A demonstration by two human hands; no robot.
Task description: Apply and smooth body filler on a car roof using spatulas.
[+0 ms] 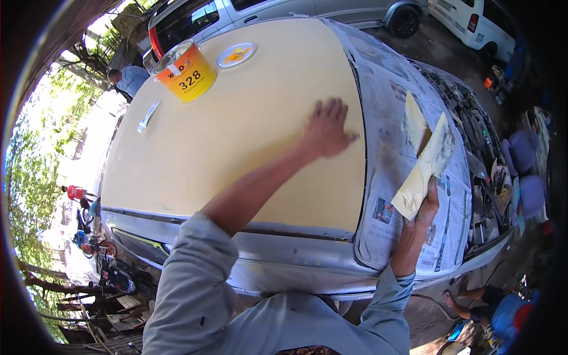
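Observation:
My left hand (328, 127) lies palm down, fingers spread, on the cream-coated car roof (254, 130), near the roof's right edge. Nothing shows in it. Over the newspaper-masked windshield, my right hand (427, 204) grips a flat, pale board (423, 171) smeared with cream filler paste. A second pale flat piece (416, 121), also smeared, angles up behind the board; I cannot tell whether it is held or lying there. On the roof's far left stand a yellow-orange can (192, 77) and, beside it, a round lid (236, 55) with orange-yellow paste on it. A small tube (149, 116) lies farther left.
Newspaper (384, 236) covers the windshield. The engine bay (473, 136) is exposed at the right. Beyond the roof stand a silver vehicle (266, 15) and a white van (473, 26). One person (129, 78) is at the far left, another (503, 313) at the lower right.

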